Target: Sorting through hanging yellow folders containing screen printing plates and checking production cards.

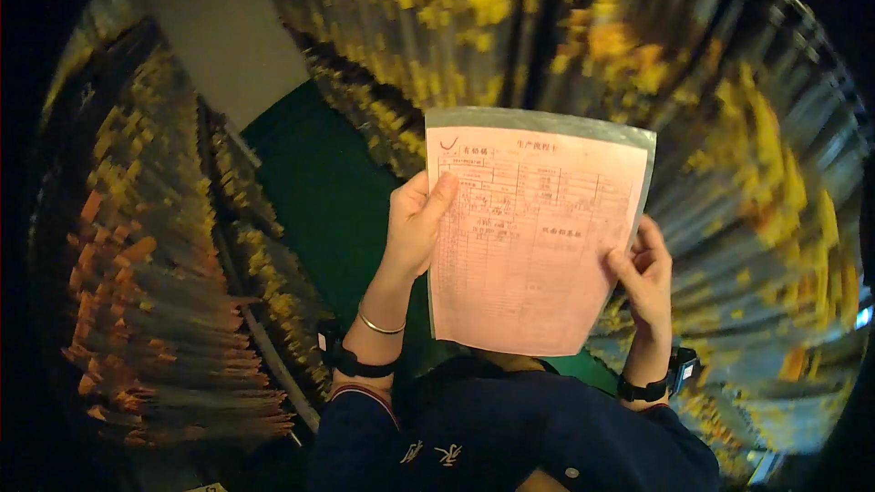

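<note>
A pink printed form (529, 264) in a clear plastic sleeve (547, 118) is held up in front of my chest. My left hand (415, 223) grips its left edge, thumb lying on the front and fingers behind. On the opposite edge, lower down, my right hand (645, 273) pinches the sheet with its thumb in front. The form carries a table of small print, and its lower edge curves slightly. Most of my left fingers are hidden behind the sheet.
Racks on the left (146, 264) hold dense rows of hanging items with orange and yellow tags. More racks with yellow-tagged items (756, 219) stand ahead and to the right, blurred. Between them runs a green floor (319, 182), with a grey floor area (219, 36) beyond.
</note>
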`<state>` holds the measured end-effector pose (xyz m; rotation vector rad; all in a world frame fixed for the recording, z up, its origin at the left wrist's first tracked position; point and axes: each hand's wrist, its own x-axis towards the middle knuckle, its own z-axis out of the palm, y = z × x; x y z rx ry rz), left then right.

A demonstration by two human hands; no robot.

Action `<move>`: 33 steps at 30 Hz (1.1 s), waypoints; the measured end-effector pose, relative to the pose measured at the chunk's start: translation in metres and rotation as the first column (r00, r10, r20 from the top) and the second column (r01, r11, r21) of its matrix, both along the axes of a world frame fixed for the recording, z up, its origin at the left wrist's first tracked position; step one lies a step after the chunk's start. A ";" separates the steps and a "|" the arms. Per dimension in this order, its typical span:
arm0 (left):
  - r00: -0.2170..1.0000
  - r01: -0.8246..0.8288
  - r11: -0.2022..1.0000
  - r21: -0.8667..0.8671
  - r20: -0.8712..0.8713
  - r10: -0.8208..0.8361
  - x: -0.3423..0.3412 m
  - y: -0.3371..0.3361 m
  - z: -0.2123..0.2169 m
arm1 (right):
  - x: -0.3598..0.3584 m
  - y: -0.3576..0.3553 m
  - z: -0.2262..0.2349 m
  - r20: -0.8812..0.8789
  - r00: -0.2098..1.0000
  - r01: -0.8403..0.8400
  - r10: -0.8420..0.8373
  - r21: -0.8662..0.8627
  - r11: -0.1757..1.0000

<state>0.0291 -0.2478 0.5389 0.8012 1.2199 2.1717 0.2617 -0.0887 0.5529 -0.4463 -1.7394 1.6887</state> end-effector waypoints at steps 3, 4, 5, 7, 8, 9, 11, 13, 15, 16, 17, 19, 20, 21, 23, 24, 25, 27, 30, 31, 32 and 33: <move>1.000 -0.016 1.000 -0.015 0.000 0.016 0.001 -0.008 0.009 | -0.004 -0.015 -0.018 0.065 0.997 -0.032 0.033 -0.014 0.999; 1.000 -0.008 1.000 -0.010 -0.005 0.008 0.006 -0.012 0.013 | 0.000 -0.018 -0.025 0.053 0.998 -0.036 0.039 -0.050 0.998; 1.000 -0.011 1.000 -0.019 0.014 0.012 0.009 -0.013 0.014 | 0.001 -0.018 -0.027 0.047 0.999 -0.016 0.018 -0.046 0.999; 0.999 -0.011 0.999 -0.036 0.051 0.013 0.016 -0.012 0.016 | 0.005 -0.019 -0.032 0.034 0.999 0.030 -0.029 -0.039 0.999; 0.999 -0.018 0.999 -0.045 0.047 0.021 0.017 -0.011 0.021 | 0.003 -0.019 -0.037 0.007 0.999 0.041 -0.040 -0.055 0.998; 0.999 -0.024 0.998 -0.055 0.044 0.026 0.018 -0.009 0.027 | 0.002 -0.019 -0.044 -0.021 0.998 0.053 -0.055 -0.072 0.996; 1.000 -0.020 0.995 -0.102 0.010 0.021 0.017 -0.012 0.030 | 0.000 -0.023 -0.051 -0.058 0.996 0.068 -0.075 -0.115 0.991; 0.999 -0.002 0.984 -0.178 -0.050 -0.007 0.010 -0.019 0.031 | -0.001 -0.029 -0.053 -0.080 0.993 0.074 -0.088 -0.166 0.983; 0.996 0.038 0.984 -0.175 -0.069 -0.050 0.009 -0.021 0.030 | 0.000 -0.036 -0.056 -0.079 0.990 0.103 -0.117 -0.165 0.981; 0.994 0.059 0.983 -0.174 -0.079 -0.074 0.008 -0.021 0.029 | 0.002 -0.041 -0.058 -0.079 0.988 0.119 -0.133 -0.165 0.979; 0.997 0.045 0.981 -0.188 -0.055 -0.056 0.006 -0.021 0.027 | 0.001 -0.042 -0.055 -0.066 0.986 0.145 -0.156 -0.143 0.979; 0.997 0.054 0.989 -0.137 -0.046 -0.061 0.008 -0.018 0.027 | 0.004 -0.046 -0.053 -0.041 0.978 0.202 -0.207 -0.101 0.974; 0.997 0.060 0.992 -0.111 -0.034 -0.064 0.006 -0.015 0.024 | 0.003 -0.046 -0.052 -0.043 0.975 0.211 -0.216 -0.092 0.973; 0.994 0.106 0.992 -0.075 -0.019 -0.108 0.001 -0.013 0.022 | 0.001 -0.048 -0.052 -0.044 0.973 0.222 -0.226 -0.083 0.971; 0.989 0.135 0.990 -0.040 -0.054 -0.137 -0.004 -0.009 0.021 | 0.000 -0.048 -0.055 -0.043 0.967 0.248 -0.251 -0.065 0.967; 0.985 0.153 0.988 -0.021 -0.071 -0.154 -0.006 -0.007 0.021 | -0.002 -0.048 -0.055 -0.052 0.961 0.270 -0.272 -0.046 0.962; 0.980 0.177 0.984 0.008 -0.090 -0.175 -0.009 -0.004 0.020 | -0.003 -0.048 -0.052 -0.061 0.953 0.294 -0.295 -0.028 0.955; 0.965 0.238 0.970 0.044 -0.122 -0.231 -0.015 -0.001 0.022 | -0.003 -0.057 -0.052 -0.078 0.932 0.353 -0.354 -0.020 0.935; 0.946 0.308 0.951 0.031 -0.120 -0.302 -0.033 -0.002 0.029 | -0.012 -0.078 -0.047 -0.074 0.895 0.440 -0.441 -0.032 0.898; 0.935 0.329 0.944 0.028 -0.147 -0.322 -0.039 -0.002 0.029 | -0.015 -0.085 -0.048 -0.063 0.879 0.471 -0.473 -0.038 0.881; 0.921 0.358 0.933 0.030 -0.175 -0.348 -0.044 0.000 0.031 | -0.015 -0.092 -0.046 -0.055 0.857 0.511 -0.512 -0.039 0.859; 0.908 0.378 0.925 0.039 -0.210 -0.363 -0.049 0.006 0.031 | -0.017 -0.092 -0.049 -0.064 0.846 0.527 -0.529 -0.055 0.848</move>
